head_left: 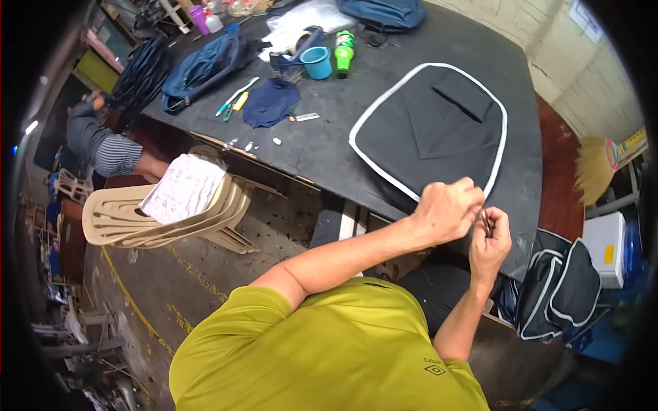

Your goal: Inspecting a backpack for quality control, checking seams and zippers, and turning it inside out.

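A black fabric bag panel (445,130) edged with white piping lies flat on the dark table, with a small pocket flap near its top. My left hand (445,212) is closed at the panel's near edge, its fingers pinched together; what is between them is hidden. Just right of it, my right hand (491,243) is closed around a small dark tool (487,222), mostly covered by the fingers, so its exact kind does not show. Both hands nearly touch beside the white piping.
On the table (322,154) are a blue cup (317,63), a green bottle (344,53), navy cloth (271,103) and a blue bag (209,68). Stacked beige chairs (123,209) stand left, near a bending person (113,140). Black bags (558,284) sit at the right.
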`<state>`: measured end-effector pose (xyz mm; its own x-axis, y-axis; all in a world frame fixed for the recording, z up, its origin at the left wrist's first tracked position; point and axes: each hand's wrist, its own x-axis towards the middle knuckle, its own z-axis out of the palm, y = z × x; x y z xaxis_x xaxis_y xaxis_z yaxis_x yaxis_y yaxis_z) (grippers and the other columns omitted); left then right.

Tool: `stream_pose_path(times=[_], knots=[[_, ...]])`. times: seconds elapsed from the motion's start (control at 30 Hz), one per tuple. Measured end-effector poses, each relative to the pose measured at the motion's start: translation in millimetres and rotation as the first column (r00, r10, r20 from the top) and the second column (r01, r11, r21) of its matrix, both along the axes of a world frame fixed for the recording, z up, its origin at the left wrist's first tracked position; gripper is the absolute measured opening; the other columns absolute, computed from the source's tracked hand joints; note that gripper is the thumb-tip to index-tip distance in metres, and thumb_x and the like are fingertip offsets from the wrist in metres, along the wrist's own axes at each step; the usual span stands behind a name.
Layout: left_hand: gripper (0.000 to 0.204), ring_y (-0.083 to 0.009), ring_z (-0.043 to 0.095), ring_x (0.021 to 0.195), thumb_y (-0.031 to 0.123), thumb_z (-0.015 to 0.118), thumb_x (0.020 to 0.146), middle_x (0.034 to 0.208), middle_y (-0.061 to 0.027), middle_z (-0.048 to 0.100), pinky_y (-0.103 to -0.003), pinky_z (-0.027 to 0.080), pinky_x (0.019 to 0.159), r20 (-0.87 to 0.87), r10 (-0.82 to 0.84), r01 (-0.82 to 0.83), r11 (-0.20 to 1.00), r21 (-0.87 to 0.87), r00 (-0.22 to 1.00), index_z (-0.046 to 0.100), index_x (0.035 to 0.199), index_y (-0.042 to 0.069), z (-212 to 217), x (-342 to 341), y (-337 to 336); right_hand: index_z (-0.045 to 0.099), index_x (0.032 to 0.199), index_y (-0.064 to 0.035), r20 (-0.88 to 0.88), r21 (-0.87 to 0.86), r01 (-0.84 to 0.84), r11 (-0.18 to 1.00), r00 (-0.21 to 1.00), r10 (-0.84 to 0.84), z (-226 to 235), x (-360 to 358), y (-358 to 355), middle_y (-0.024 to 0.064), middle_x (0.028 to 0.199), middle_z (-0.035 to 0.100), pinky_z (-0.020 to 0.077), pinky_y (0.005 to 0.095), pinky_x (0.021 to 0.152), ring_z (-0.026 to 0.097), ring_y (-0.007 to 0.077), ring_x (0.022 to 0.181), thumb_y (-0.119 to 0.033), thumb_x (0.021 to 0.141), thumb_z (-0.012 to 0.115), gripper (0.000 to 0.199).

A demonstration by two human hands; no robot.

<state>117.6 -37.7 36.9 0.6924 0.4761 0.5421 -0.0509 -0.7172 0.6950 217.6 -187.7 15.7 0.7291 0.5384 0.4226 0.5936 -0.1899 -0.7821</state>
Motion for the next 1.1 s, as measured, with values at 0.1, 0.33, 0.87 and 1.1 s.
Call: stream_pose_path(times=[0.1,0.33,0.87,1.1], knots=[[0.01,-0.0283,0.072,0.075,0.013,0.073,0.096,0.094,-0.0123,0.074,-0.04,0.058,0.071,-0.007,-0.032,0.029,0.966,-0.259,0.999,0.073,0.104,0.007,-2,6,7,0.065,0.129,-0.0023,0.052,0.037,0.066,0.997,0.996,-0.068,22,-16,8,0.0025,0.104,0.066,0.0536,0.029,0.083,0.062,0.0118,0.092,-0.008,0.104,0.078,0.029],[0.01,0.0022,0.047,0.072,0.014,0.07,0.11,0.088,0.0097,0.061,-0.019,0.037,0.062,0.083,-0.268,0.249,0.678,-0.691,0.96,0.069,0.107,0.005,-15,0,28,0.073,0.118,-0.0028,0.082,-0.063,0.067,0.996,0.995,-0.062,41,-8,-5,0.0124,0.102,0.076,0.0587,0.0376,0.078,0.075,0.026,0.086,-0.01,0.094,0.086,0.028],[0.011,0.0009,0.045,0.07,0.015,0.067,0.112,0.087,0.009,0.057,-0.02,0.037,0.061,0.135,-0.284,0.295,0.656,-0.694,0.949,0.066,0.106,0.006,-15,-5,21,0.074,0.116,0.0005,0.327,0.014,-0.028,1.0,0.945,0.022,15,-8,9,0.0104,0.093,0.076,0.0559,0.0309,0.068,0.067,0.0147,0.072,-0.003,0.095,0.086,0.024],[0.018,-0.0065,0.05,0.068,0.012,0.063,0.112,0.085,0.0,0.057,-0.024,0.042,0.061,0.541,-0.171,0.548,0.483,-0.683,0.824,0.065,0.096,0.003,-25,-23,32,0.074,0.119,-0.0002,0.094,0.008,0.073,0.997,0.993,-0.073,21,-13,-3,0.0028,0.088,0.072,0.0521,0.0267,0.069,0.062,0.0081,0.076,-0.008,0.097,0.087,0.026]])
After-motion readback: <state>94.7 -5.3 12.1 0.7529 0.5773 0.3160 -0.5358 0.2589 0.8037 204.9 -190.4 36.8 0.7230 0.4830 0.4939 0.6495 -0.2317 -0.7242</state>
